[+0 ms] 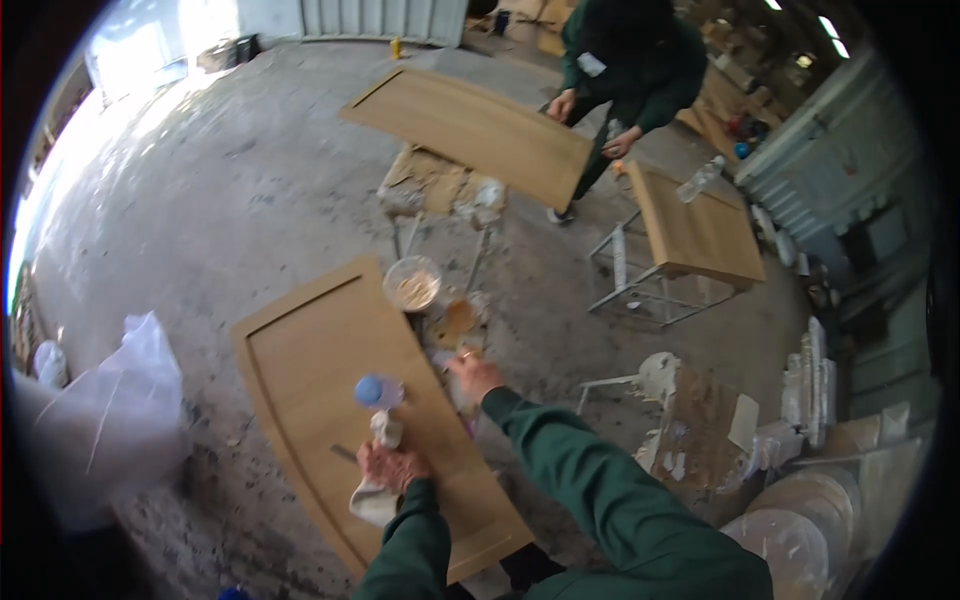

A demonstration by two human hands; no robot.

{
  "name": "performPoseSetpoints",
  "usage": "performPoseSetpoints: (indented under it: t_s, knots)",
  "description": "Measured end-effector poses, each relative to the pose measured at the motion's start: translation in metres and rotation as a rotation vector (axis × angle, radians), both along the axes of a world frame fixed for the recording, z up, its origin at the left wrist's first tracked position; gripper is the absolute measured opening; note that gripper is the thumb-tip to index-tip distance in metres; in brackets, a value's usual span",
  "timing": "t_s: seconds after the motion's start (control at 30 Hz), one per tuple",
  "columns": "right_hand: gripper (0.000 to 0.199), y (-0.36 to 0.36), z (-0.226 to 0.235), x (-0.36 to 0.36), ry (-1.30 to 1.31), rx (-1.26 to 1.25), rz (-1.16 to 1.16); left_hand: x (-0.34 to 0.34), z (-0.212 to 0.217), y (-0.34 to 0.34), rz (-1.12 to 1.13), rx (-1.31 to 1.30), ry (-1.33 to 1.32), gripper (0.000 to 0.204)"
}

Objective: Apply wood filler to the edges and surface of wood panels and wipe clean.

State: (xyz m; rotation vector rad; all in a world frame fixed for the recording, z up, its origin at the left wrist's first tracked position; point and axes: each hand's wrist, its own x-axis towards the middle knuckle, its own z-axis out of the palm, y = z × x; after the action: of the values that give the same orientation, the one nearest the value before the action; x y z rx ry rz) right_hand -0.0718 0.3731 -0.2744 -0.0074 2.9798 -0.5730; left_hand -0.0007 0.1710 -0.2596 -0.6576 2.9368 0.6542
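At lower centre of the frame, the left hand [393,466] is bent inward from its green sleeve, fingers closed around a pale cloth [377,497] and a blue-capped bottle [379,393], over the wooden panel [320,370]. Just right, the right hand [472,375] reaches forward past the panel's edge, fingers curled; whether they grip anything cannot be told. A plastic cup [412,284] stands above.
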Motion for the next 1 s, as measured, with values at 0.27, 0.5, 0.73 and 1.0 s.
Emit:
performPoseSetpoints:
  t_s: [0.27, 0.5, 0.73, 1.0]
  knots:
    - [0.011, -0.016, -0.005, -0.027, 0.059, 0.068, 0.265, 0.010, -0.038, -0.022, 0.040, -0.224, 0.231, 0.042]
    - [0.021, 0.001, -0.012, -0.046, -0.047, 0.045, 0.335, 0.010, -0.041, -0.013, 0.016, -0.238, 0.260, 0.043]
    - [0.006, 0.023, 0.005, -0.032, 0.265, 0.053, 0.286, 0.008, -0.038, -0.005, -0.003, -0.263, 0.273, 0.041]
    - [0.018, 0.033, 0.064, -0.012, 0.048, -0.608, -0.496, 0.004, -0.035, -0.005, -0.005, -0.258, 0.281, 0.038]
